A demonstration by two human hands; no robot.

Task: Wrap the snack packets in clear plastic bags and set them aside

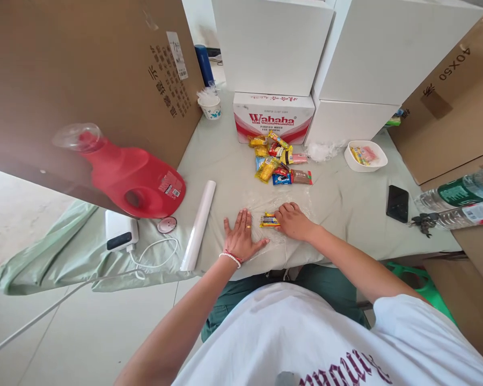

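Observation:
My left hand (239, 236) lies flat with its fingers spread on the cloth-covered table (229, 182), pressing the left edge of a sheet of clear plastic film (261, 247). On that film, my right hand (293, 221) is closed over a small yellow-and-blue wrapped snack (268, 219). The snack's right end is hidden beneath the fingers. Beyond the hands sits a pile of wrapped snacks (268, 169) in yellow, blue, red and brown wrappers. Left of my left hand lies a white roll (199, 225).
A red jug (140, 179), a white power bank (121, 230) with a cable and a round tin (167, 225) stand left. At the back are a Wahaba-style carton (273, 119) and a paper cup (210, 105). Rightward lie a white bowl (356, 165), a phone (397, 203) and bottles (459, 215).

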